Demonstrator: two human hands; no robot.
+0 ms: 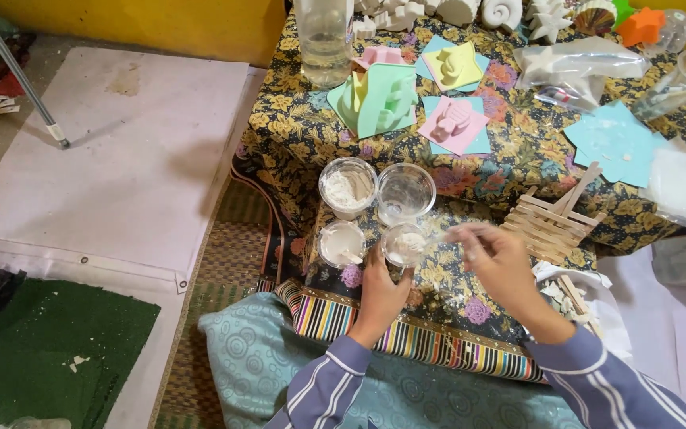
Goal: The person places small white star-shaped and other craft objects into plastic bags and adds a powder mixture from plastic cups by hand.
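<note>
Down at the near edge of the low table, the left hand (pixel 380 292) wraps its fingers around the base of a small clear cup (pixel 403 245) holding white paste. Just right of it, the right hand (pixel 502 266) hovers with its fingers curled inward; it is blurred, so whether it pinches anything I cannot tell. Touching the held cup on its left stands a second paste cup (pixel 341 242). Behind these sit a powder cup (pixel 348 187) and a nearly empty clear cup (pixel 406 192), side by side. Beside the right hand lies a stack of wooden sticks (pixel 553 219). Further back on the floral tablecloth (pixel 295 127) rest pastel moulds (pixel 380 99) and a water jug (pixel 324 40)
</note>
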